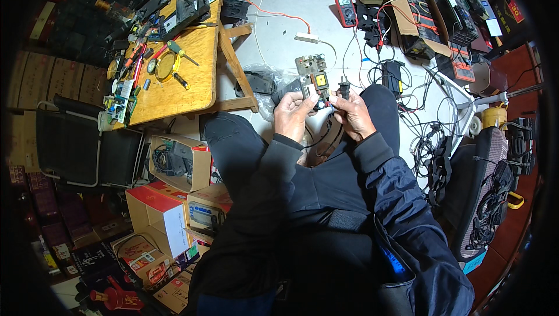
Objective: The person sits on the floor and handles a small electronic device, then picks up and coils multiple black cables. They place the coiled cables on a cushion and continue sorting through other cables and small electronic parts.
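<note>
Above my lap, my left hand (294, 112) grips the lower edge of a circuit board (308, 67) between thumb and fingers. The board carries a yellow-topped transformer and several small components, and it tilts up away from me. Beside it, my right hand (355, 116) is closed, thumb and fingers pinched near the board's lower right corner. A black power plug (344, 89) sticks up from these fingers with its prongs pointing away from me. Dark cord hangs below between my hands. The exact contact of the right fingertips with the board is hard to see.
A wooden bench (198, 92) with screwdrivers, tape and parts stands at left. On the floor ahead lie a power strip (307, 38) and a red multimeter (346, 11). Batteries in a carton (402, 10) and tangled cables (431, 147) are at right. Open boxes (152, 211) stand lower left.
</note>
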`<state>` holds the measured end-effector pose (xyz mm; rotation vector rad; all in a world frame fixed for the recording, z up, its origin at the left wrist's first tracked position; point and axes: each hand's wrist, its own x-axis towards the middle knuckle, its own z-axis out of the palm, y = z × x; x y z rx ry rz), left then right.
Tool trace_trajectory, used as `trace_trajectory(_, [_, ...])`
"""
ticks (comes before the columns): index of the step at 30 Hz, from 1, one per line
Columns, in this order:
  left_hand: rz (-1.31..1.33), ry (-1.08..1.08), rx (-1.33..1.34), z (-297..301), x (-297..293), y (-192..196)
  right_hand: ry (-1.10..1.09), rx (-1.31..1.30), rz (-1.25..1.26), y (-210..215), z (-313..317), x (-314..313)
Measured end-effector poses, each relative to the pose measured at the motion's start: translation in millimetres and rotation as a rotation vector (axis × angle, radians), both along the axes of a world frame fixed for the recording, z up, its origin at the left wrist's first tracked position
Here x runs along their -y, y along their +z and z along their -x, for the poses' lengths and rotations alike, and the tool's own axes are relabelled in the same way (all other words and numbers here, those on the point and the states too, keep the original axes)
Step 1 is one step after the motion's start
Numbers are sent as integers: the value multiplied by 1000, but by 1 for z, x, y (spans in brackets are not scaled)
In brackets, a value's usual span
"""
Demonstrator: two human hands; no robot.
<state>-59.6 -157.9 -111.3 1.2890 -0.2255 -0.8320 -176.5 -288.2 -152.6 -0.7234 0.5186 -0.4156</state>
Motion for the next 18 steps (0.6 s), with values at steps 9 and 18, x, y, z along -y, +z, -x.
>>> trace_trajectory(9, [22,-8,-13,-2,0,-5,1,-11,11,0,-1,0])
trace_trajectory(18, [11,-5,-4,-2,0,-6,1,-10,17,2,0,0])
